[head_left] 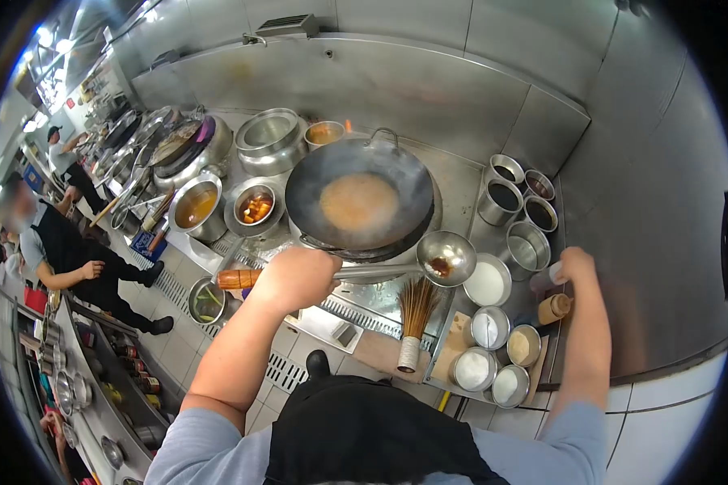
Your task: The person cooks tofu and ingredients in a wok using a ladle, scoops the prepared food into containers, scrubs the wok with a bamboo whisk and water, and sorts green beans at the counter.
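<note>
My left hand (301,277) grips the shaft of a ladle (445,260) near its wooden handle end. A little dark brown sauce or seasoning sits in the ladle's bowl, level beside the wok's right front edge. A black wok (295,190) stands on the burner behind it, with steaming orange-brown liquid (360,200) inside. My right hand (576,265) is closed around a blurred, translucent pale container (548,277) at the right, above the seasoning pots. Just below that hand is a jar (554,309) with tan contents.
Metal pots of dark sauce (503,196) and white or pale seasonings (487,281) crowd the right. A bamboo brush (417,315) lies in front. Left are a soup pot (196,206) and a bowl of red-orange food (256,207). Co-workers (73,250) stand far left.
</note>
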Tool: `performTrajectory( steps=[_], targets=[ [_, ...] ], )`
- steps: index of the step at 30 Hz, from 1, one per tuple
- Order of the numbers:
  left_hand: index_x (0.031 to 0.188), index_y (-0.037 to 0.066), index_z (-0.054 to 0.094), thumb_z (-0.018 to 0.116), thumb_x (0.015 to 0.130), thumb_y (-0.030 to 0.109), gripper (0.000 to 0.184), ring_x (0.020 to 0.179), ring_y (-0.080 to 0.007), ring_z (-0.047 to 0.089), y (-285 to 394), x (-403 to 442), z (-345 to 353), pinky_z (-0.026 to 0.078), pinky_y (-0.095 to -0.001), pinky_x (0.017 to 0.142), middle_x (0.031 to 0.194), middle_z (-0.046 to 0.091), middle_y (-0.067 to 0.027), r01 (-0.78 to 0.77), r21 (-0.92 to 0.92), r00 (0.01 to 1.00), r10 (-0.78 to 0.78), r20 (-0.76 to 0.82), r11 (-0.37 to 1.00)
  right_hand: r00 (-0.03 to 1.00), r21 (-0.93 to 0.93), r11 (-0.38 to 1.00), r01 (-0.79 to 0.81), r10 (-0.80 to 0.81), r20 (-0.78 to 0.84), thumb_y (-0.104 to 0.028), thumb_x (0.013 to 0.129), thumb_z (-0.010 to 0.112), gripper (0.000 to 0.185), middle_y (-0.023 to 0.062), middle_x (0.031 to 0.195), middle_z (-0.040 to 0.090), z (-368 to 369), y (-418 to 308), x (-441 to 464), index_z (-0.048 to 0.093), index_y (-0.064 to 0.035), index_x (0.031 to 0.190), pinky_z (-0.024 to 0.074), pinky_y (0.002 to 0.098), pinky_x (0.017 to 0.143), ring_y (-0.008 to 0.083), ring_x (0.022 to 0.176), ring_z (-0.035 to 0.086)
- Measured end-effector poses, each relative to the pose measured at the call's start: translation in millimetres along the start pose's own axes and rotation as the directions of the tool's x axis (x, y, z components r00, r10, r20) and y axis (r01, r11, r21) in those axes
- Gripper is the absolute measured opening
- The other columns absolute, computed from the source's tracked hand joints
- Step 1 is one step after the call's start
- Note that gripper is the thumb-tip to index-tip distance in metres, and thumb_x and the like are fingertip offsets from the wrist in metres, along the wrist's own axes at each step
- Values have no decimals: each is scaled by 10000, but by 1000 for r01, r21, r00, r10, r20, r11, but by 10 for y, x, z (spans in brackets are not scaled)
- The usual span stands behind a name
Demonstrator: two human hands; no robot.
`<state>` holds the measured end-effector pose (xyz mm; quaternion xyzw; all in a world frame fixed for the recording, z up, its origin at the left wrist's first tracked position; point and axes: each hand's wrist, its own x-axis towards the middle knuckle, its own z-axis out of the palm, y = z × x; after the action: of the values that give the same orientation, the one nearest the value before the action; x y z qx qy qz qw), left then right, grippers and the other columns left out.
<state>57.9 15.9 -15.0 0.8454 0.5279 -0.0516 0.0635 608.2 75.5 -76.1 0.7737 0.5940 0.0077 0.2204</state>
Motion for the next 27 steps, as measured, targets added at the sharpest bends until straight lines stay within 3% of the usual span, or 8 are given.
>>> performTrajectory(
  steps=[5, 8, 10, 11, 12, 15, 18, 27],
  targets=[
    [914, 67, 646, 616, 829, 263, 216, 784, -350, 646, -97, 19, -14, 511, -457, 716, 808, 661, -150, 13, 23, 1000, -13, -10, 1000, 899, 429, 897, 104, 100, -426, -69, 533, 819, 864, 189, 1025, 631, -1319, 129, -1026, 465, -141, 1319, 496, 392, 856, 338, 966, 624],
    [915, 66, 649, 621, 821, 261, 219, 782, -347, 646, -129, 27, -86, 511, -453, 711, 801, 661, -151, 0, 6, 998, 1, -64, 1000, 695, 760, 304, 575, 308, -649, -114, 653, 785, 716, 110, 982, 627, -1438, -54, -1114, 463, -59, 1291, 478, 341, 840, 241, 902, 607],
    [922, 66, 653, 630, 811, 259, 224, 776, -348, 647, -153, 38, -111, 513, -448, 709, 796, 662, -153, 13, -15, 996, -15, -90, 1000, 769, 808, 210, 550, 248, -589, -181, 697, 767, 643, 101, 1004, 628, -1048, -513, -804, 491, -25, 1256, 475, 347, 851, 232, 919, 602],
    [931, 77, 660, 637, 801, 256, 223, 770, -345, 649, -181, 50, -90, 516, -445, 707, 795, 663, -154, 1, -4, 993, -2, -119, 1000, 881, 869, 341, 358, 186, -436, -245, 700, 767, 619, 120, 1050, 632, -918, -739, -701, 520, -15, 1219, 467, 353, 875, 244, 971, 603],
    [931, 77, 660, 637, 801, 256, 223, 770, -345, 649, -182, 60, -107, 516, -445, 707, 795, 663, -154, 2, -5, 992, -2, -129, 1000, 880, 819, 386, 423, 40, -474, -274, 695, 758, 606, 154, 1097, 633, -727, -959, -608, 532, -15, 1193, 471, 375, 872, 281, 1013, 614],
    [924, 69, 663, 640, 798, 251, 222, 769, -339, 652, -218, 37, -152, 519, -440, 711, 795, 664, -153, 43, 57, 991, -36, -126, 997, 863, 312, 850, 426, -278, -422, -276, 648, 778, 524, 150, 1013, 636, -699, -1467, -674, 568, -54, 1074, 484, 418, 837, 305, 987, 619],
    [917, 57, 662, 634, 801, 240, 218, 777, -331, 655, -259, 48, -151, 519, -436, 711, 793, 666, -150, 52, 102, 990, -38, -137, 993, 741, -112, 879, 463, -454, -495, -255, 659, 767, 446, 113, 943, 637, -751, -1679, -696, 584, -82, 1026, 480, 395, 791, 271, 919, 631],
    [893, 49, 658, 634, 802, 233, 207, 786, -328, 654, -353, -30, -111, 516, -440, 712, 790, 665, -151, 69, 95, 986, -53, -155, 993, 726, -257, 868, 425, -497, -476, -225, 708, 725, 342, 84, 953, 645, -984, -1874, -682, 620, -116, 1015, 471, 364, 771, 241, 907, 633]
  ],
)
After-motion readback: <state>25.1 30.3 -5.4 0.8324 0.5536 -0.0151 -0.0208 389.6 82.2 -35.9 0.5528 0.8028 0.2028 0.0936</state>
